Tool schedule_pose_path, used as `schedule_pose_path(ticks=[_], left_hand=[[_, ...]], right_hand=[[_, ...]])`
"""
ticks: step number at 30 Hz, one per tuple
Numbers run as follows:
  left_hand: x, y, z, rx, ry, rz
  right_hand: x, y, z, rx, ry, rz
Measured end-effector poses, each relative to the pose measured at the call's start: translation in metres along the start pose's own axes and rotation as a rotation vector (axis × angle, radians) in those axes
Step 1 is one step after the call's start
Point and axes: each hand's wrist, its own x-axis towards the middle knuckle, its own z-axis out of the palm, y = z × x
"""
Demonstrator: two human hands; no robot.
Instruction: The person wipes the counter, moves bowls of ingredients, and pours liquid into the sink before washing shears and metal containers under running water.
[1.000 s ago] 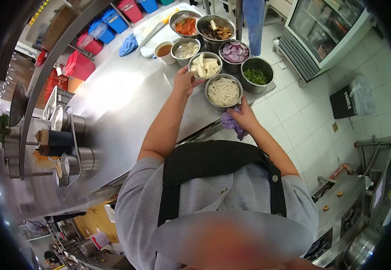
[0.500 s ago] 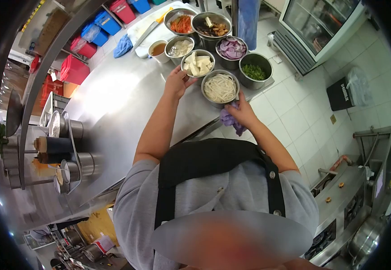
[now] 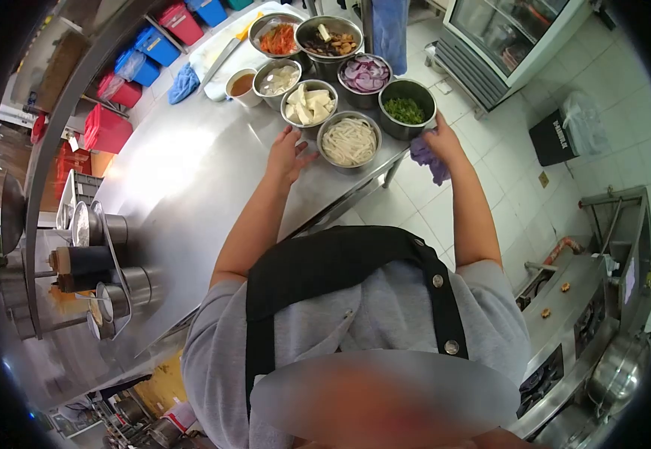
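My left hand (image 3: 288, 159) has its fingers apart, just below the bowl of white chunks (image 3: 309, 105) and left of the bowl of pale strips (image 3: 349, 142). Fingers of my right hand (image 3: 443, 141) are closed on a purple cloth (image 3: 430, 161), beside the right wall of the pot of chopped greens (image 3: 406, 110); whether they touch its rim is unclear. Behind stand bowls of sliced purple onion (image 3: 365, 74), dark brown pieces (image 3: 329, 37), orange-red shreds (image 3: 278, 40) and translucent pale slices (image 3: 277, 78), and a cup of brown liquid (image 3: 242, 84).
The steel table (image 3: 183, 179) bears a knife (image 3: 220, 63) on a white board and a blue cloth (image 3: 184, 84). A rack with dark bottles (image 3: 89, 262) stands left. A fridge (image 3: 516, 37) and bin (image 3: 554, 141) are beyond the table; a stove (image 3: 557, 344) is lower right.
My right hand has moved with the purple cloth from the bowl of pale strips to beside the pot of greens. My left hand has come away from the bowl of white chunks.
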Motion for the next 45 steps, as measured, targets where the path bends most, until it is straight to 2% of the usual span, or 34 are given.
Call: schedule_pose_path(ticks=[3, 5, 8, 12, 14, 15, 18, 22, 26, 29, 32, 35, 37, 39, 41, 44, 45], left_hand=[[0.000, 0.009, 0.006, 0.018, 0.001, 0.047], [0.015, 0.012, -0.001, 0.039, 0.077, 0.079], [0.037, 0.021, -0.010, 0.071, 0.151, 0.195], [0.053, 0.038, 0.001, 0.189, 0.209, 0.337], [0.056, 0.041, 0.008, 0.069, 0.140, 0.333], [0.059, 0.042, 0.013, 0.008, 0.105, 0.330], [0.072, 0.036, 0.017, -0.024, 0.139, 0.365], [0.080, 0.028, 0.017, -0.041, 0.118, 0.442], [0.086, 0.025, 0.015, -0.062, 0.085, 0.439], [0.081, 0.028, 0.019, -0.092, 0.082, 0.408], [0.079, 0.027, 0.024, -0.131, 0.073, 0.435], [0.081, 0.024, 0.019, -0.185, 0.045, 0.488], [0.071, 0.027, 0.023, -0.213, 0.056, 0.485], [0.063, 0.025, 0.008, -0.068, 0.238, 0.408], [0.044, 0.027, 0.005, -0.027, 0.452, 0.372], [0.006, 0.016, -0.024, 0.106, 0.481, 0.526], [-0.004, 0.006, -0.038, 0.260, 0.502, 0.620]], right_hand=[[0.007, 0.005, 0.013, 0.092, -0.003, -0.140], [0.013, 0.011, 0.022, 0.106, 0.001, -0.222], [0.003, -0.014, 0.005, 0.070, 0.038, -0.071], [0.030, -0.003, -0.010, 0.093, -0.172, -0.070], [0.055, 0.016, -0.011, 0.064, -0.262, -0.083], [0.058, 0.004, -0.018, 0.122, -0.283, -0.039], [0.062, -0.044, -0.037, 0.004, -0.408, -0.012], [0.106, -0.050, -0.021, -0.150, -0.412, -0.253], [0.120, -0.073, -0.023, -0.246, -0.584, -0.192], [0.148, -0.057, -0.018, -0.222, -0.651, -0.322], [0.153, -0.061, -0.015, -0.149, -0.637, -0.298], [0.177, -0.052, -0.004, -0.223, -0.530, -0.383], [0.171, -0.061, -0.011, -0.218, -0.498, -0.359], [0.171, -0.056, -0.017, -0.202, -0.480, -0.296], [0.147, -0.066, -0.038, -0.161, -0.440, -0.003], [0.168, -0.007, -0.051, -0.261, -0.248, -0.251], [0.158, -0.004, -0.057, -0.232, -0.183, -0.219]])
